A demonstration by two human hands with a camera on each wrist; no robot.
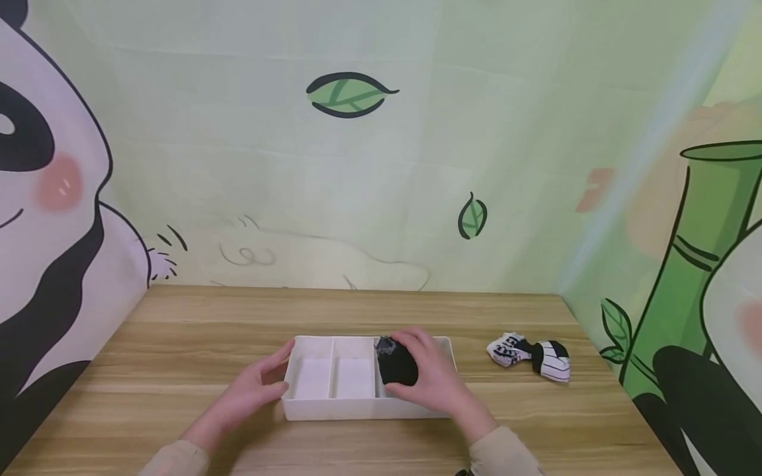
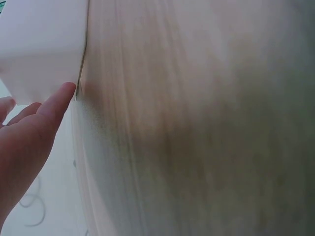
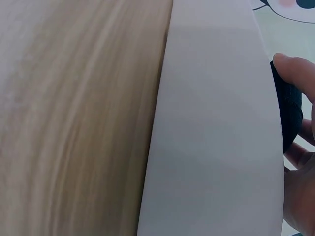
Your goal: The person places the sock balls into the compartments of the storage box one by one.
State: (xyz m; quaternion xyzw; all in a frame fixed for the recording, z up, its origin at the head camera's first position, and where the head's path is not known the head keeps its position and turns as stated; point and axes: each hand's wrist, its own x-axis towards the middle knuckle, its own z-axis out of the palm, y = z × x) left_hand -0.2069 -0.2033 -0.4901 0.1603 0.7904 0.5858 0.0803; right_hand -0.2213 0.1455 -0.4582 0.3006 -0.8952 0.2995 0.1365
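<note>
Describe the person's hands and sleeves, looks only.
The left hand and right hand are bare; no gloves, rings or markings show. The left sleeve and right sleeve are plain beige, leaving the wrists uncovered. A small dark item by the right sleeve is too cropped to identify.

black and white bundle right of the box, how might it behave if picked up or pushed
The black and white bundle looks like soft, folded fabric, so it would probably squash when gripped. Its narrow waist between two wider ends should make an easy pinch point. Those uneven ends suggest it would slide rather than roll.
</note>
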